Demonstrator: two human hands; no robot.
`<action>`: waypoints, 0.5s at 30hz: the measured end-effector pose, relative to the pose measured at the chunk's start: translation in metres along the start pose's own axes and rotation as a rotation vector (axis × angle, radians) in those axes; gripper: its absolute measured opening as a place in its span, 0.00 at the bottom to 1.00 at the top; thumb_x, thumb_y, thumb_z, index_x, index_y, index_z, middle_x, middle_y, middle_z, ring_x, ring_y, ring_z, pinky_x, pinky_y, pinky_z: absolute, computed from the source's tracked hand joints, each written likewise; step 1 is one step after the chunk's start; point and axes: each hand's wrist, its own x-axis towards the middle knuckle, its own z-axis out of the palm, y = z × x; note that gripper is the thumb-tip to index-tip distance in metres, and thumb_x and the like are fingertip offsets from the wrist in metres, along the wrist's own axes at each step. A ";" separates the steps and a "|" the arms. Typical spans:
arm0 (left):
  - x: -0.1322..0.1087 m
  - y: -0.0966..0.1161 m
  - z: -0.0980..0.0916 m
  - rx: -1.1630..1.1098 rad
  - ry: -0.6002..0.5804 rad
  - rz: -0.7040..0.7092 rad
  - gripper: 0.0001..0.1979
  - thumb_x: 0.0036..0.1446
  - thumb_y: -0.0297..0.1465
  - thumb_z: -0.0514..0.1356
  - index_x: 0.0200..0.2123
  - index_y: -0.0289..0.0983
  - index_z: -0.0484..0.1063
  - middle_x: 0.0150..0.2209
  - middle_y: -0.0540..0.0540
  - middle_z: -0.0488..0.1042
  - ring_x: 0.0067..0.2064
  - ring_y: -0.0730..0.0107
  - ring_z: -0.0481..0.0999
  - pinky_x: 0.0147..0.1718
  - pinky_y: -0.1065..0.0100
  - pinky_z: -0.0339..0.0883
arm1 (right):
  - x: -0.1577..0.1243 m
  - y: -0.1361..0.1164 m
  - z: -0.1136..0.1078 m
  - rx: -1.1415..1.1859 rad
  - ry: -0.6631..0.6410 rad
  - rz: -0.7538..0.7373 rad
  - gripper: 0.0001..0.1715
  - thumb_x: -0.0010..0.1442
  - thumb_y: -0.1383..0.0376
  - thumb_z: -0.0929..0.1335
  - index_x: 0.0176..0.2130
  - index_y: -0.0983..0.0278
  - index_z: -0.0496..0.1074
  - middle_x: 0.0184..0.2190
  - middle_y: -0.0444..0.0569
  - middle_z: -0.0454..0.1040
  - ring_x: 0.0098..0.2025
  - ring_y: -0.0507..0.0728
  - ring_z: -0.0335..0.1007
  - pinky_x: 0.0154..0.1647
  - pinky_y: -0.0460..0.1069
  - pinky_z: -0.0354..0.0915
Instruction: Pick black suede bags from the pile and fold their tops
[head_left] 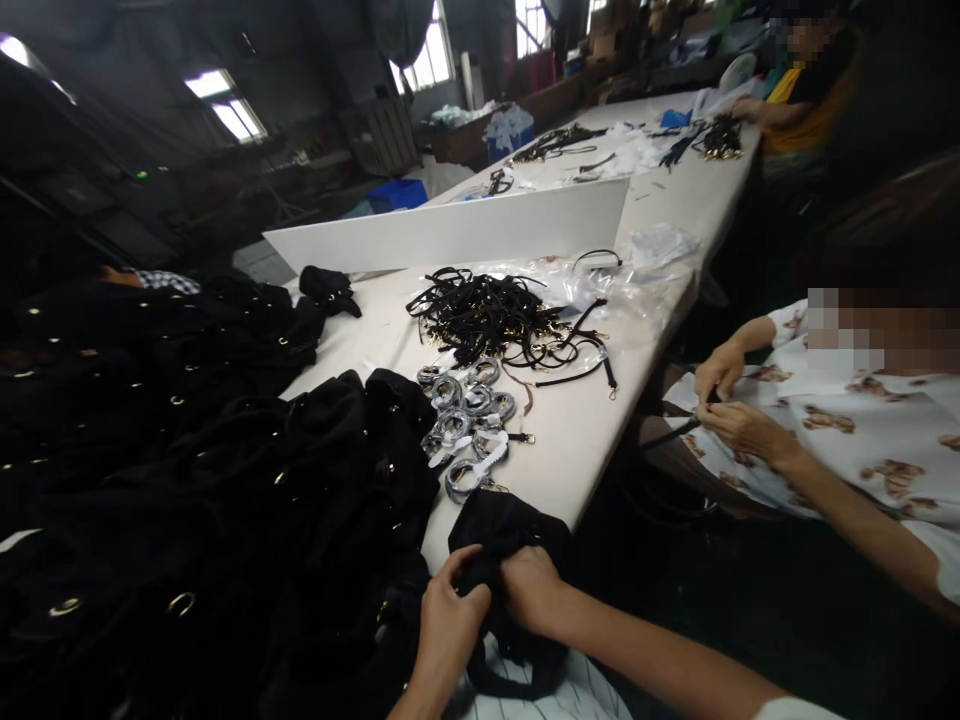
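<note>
We hold one black bag at the near table edge, over our lap, both hands closed on its cloth. Left hand pinches the top fold, fingers curled tight; right hand is clenched into the fabric just beside it, knuckles up. The two grips touch, apparently so the cloth stays taut between them for close work.

Bag: soft, matte black, crumpled, its lower part hanging off the table toward us. Details of its hardware are too dark to tell.

To our left a heap of like black bags with gold rings fills the table, within easy reach. Ahead lie wrapped coils and a tangle of black straps on clear plastic, likely staged as supply. A co-worker's hands at the right handle a strap off the table edge.
</note>
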 end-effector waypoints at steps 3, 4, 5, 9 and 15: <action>0.006 -0.012 -0.011 -0.142 0.037 -0.098 0.25 0.39 0.26 0.62 0.46 0.30 0.77 0.22 0.51 0.71 0.24 0.70 0.69 0.24 0.71 0.60 | -0.015 0.005 -0.019 0.087 -0.044 -0.014 0.13 0.53 0.68 0.68 0.39 0.67 0.79 0.37 0.56 0.81 0.40 0.65 0.78 0.43 0.55 0.70; 0.007 -0.014 -0.014 -0.211 0.045 -0.133 0.26 0.39 0.27 0.62 0.46 0.30 0.77 0.21 0.52 0.70 0.24 0.71 0.68 0.24 0.71 0.60 | -0.020 0.008 -0.027 0.164 -0.012 -0.023 0.14 0.56 0.67 0.67 0.41 0.66 0.79 0.38 0.54 0.81 0.40 0.62 0.78 0.43 0.53 0.70; 0.008 -0.014 -0.016 -0.284 0.052 -0.167 0.27 0.39 0.27 0.63 0.47 0.30 0.76 0.22 0.52 0.70 0.24 0.71 0.68 0.24 0.71 0.61 | -0.024 0.012 -0.035 0.241 0.041 -0.029 0.15 0.59 0.67 0.65 0.42 0.64 0.79 0.39 0.53 0.81 0.41 0.60 0.77 0.44 0.52 0.69; 0.009 -0.001 -0.019 -0.492 0.097 -0.283 0.31 0.40 0.27 0.63 0.52 0.31 0.72 0.24 0.50 0.73 0.25 0.71 0.71 0.26 0.71 0.64 | -0.035 0.025 -0.068 0.410 0.154 0.005 0.17 0.59 0.67 0.62 0.38 0.63 0.80 0.39 0.49 0.80 0.41 0.57 0.76 0.47 0.51 0.69; 0.004 0.019 -0.017 -0.481 0.091 -0.222 0.32 0.40 0.27 0.63 0.53 0.34 0.70 0.24 0.52 0.72 0.23 0.73 0.68 0.23 0.72 0.62 | -0.037 0.007 -0.084 0.333 0.153 -0.185 0.17 0.61 0.69 0.61 0.39 0.62 0.79 0.40 0.49 0.78 0.43 0.57 0.73 0.48 0.51 0.67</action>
